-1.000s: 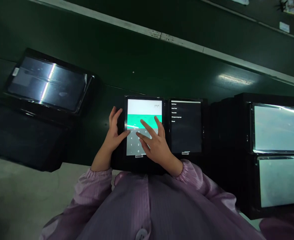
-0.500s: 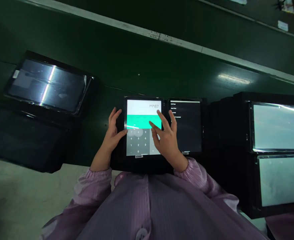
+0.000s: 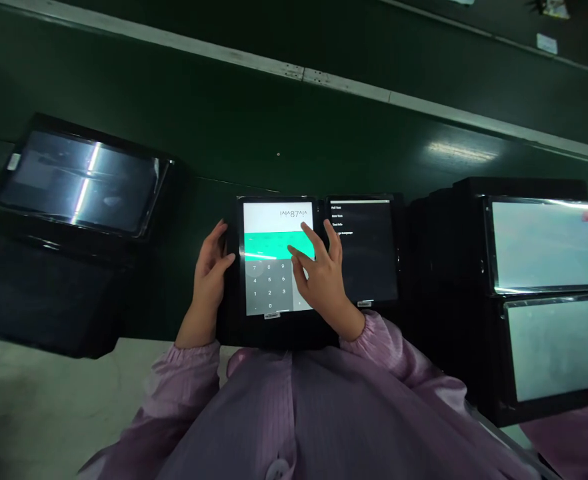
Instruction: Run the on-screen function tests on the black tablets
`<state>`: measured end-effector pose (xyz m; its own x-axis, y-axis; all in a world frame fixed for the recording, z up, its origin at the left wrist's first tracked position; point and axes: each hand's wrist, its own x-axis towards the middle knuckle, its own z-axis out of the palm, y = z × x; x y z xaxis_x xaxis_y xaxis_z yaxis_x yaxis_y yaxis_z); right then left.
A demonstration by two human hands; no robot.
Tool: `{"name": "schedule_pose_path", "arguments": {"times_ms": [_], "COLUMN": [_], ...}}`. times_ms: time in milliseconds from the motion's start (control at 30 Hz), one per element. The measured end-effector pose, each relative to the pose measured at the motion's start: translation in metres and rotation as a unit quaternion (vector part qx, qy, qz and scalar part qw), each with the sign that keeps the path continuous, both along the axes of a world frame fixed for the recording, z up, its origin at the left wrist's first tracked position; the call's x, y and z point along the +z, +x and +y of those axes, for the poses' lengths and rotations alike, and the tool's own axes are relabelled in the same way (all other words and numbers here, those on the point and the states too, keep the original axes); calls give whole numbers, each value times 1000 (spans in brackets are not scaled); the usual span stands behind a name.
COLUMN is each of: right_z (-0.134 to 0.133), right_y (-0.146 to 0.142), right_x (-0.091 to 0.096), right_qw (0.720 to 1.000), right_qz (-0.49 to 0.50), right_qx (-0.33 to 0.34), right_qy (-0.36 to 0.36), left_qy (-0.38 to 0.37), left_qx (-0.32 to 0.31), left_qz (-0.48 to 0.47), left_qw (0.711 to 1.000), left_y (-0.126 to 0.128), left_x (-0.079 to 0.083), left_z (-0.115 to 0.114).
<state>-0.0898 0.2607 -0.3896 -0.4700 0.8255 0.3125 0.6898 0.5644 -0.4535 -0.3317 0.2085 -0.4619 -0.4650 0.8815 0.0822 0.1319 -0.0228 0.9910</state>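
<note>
A tablet (image 3: 269, 287) lies in front of me, showing a calculator with a white entry strip, a green band and grey number keys. My left hand (image 3: 210, 270) is closed at its left side, thumb on the dark border and fingers bent along the edge. Over the right part of the screen is my right hand (image 3: 323, 270), fingers spread and holding nothing. Its index fingertip is over the green band; whether it touches the glass I cannot tell. Directly to the right lies a second tablet (image 3: 367, 260) with a dark text menu, partly covered by that hand.
Two tablets with pale lit screens (image 3: 544, 247) rest on black stacks at the right. On the left, a tablet with a dark reflective screen (image 3: 81, 180) lies on a black block (image 3: 39, 280). A pale rail (image 3: 254, 63) crosses the green bench behind.
More symbols now stand after the 87 on the calculator. My left thumb has shifted slightly outward along the tablet's edge, its fingers drawn closer. The whole view has shifted a little.
</note>
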Motion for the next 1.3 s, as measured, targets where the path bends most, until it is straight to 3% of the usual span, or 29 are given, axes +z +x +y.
{"name": "schedule_pose_path", "arguments": {"times_ms": [100, 300, 533, 700, 833, 967, 1133, 1300], "right_z": [9, 42, 53, 67, 71, 68, 63, 58], "right_y": [16, 64, 80, 124, 150, 152, 149, 152], "right_x": [1, -2, -8, -8, -11, -11, -11, -11], "right_qw": [999, 974, 981, 944, 923, 914, 910, 920], "right_qz": [16, 50, 93, 147, 147, 146, 156, 169], "right_qx": [-32, -180, -165, -294, -352, -374, -376, -342], "right_qy": [42, 130, 49, -2, -36, -61, -75, -90], "left_qy": [-3, -31, -15, -16, -21, -22, -7, 1], "left_qx": [25, 29, 17, -1, 3, -3, -5, 9], "left_qz": [-8, 52, 90, 96, 113, 130, 53, 49], "left_qw": [1000, 998, 996, 995, 993, 991, 999, 999], "left_y": [6, 9, -5, -12, -11, -11, -19, -26], "left_x": [6, 15, 10, 9, 10, 10, 11, 14], "left_z": [0, 5, 40, 56, 59, 59, 57, 44]}}
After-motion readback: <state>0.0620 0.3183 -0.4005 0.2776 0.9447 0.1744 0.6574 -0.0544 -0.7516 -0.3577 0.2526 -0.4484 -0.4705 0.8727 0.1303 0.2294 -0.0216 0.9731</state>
